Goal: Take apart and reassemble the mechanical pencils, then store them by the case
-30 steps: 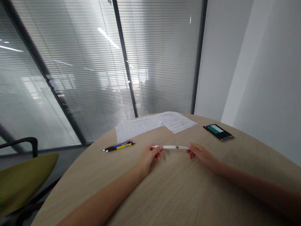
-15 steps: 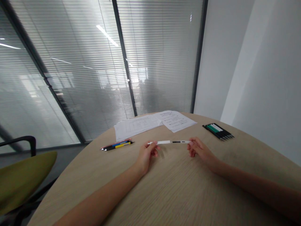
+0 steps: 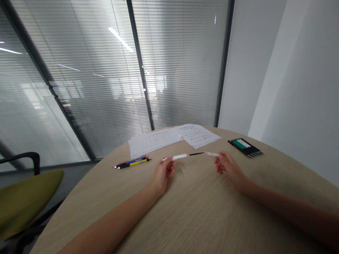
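In the head view, my left hand (image 3: 164,173) pinches the rear of a white pen (image 3: 180,156) between thumb and fingers. A slim dark section, tapering to a point, sticks out of the pen's right end. Opposite it, my right hand (image 3: 227,165) is closed on a small white tubular piece, perhaps the pen's cap (image 3: 212,154). A small gap separates this piece from the dark tip, and both are held above the wooden table (image 3: 196,211). My fingers hide the outer ends of both parts.
Several colored pens (image 3: 132,162) lie left of my left hand. Printed paper sheets (image 3: 156,140) are spread at the table's far side. Several dark pens with green and white parts (image 3: 245,147) lie side by side at the right. A green chair (image 3: 29,197) stands at the left.
The white piece in my right hand has come off the pen, baring its dark tapered end. My right hand has shifted right and my left hand slightly left.
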The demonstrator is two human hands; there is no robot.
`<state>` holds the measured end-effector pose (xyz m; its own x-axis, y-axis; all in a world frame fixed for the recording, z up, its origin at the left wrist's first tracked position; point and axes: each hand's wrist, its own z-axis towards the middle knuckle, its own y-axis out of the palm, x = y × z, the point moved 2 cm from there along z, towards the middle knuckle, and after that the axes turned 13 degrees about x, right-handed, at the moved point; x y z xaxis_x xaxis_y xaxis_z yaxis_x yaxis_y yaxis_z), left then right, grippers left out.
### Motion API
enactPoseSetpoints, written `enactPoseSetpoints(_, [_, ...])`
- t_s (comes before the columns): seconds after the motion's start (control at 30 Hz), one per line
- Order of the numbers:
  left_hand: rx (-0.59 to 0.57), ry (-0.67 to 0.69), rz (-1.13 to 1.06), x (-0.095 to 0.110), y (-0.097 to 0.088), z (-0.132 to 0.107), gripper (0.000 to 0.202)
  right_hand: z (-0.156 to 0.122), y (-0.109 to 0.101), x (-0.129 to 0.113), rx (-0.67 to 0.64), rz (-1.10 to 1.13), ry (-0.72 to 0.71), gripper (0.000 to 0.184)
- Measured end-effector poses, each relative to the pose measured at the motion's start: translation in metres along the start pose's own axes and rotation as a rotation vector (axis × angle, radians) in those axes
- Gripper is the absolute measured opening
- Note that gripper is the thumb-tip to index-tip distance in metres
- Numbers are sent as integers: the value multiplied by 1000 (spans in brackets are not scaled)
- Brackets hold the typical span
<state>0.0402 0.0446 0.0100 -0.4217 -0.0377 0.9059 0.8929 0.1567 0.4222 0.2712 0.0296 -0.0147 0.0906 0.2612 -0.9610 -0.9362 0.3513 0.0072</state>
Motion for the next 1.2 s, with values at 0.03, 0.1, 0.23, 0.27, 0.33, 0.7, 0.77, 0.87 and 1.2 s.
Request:
enactPoseSetpoints(0.03, [6,3,-6,0,0,0,21,0,0,0,24,15,3,27])
enactPoseSetpoints(0.1, [13,6,-16,0,0,1,20,1,-1,-1,69,35,17,27])
enactPoseSetpoints(0.23, [11,4,-22,0,0,1,20,7,-6,3,139,10,33,27])
enactPoseSetpoints(0.27, [7,5,-21,0,0,1,20,10,-7,5,153,-16,18,27])
enactPoseSetpoints(0.33, [1,5,-15,-1,0,1,20,17,-12,7,169,-96,-40,25])
enactPoseSetpoints(0.7, [2,-9,17,-1,1,-1,20,38,-26,11,133,-470,-309,24])
enactPoseSetpoints(0.77, [3,-12,26,-1,1,-1,20,38,-25,12,117,-484,-340,22])
enactPoseSetpoints(0.87, [2,-10,33,-2,1,-1,20,38,-23,11,113,-501,-364,20])
enactPoseSetpoints(1.2, [-6,-11,40,-3,0,0,20,39,-22,14,116,-496,-396,25])
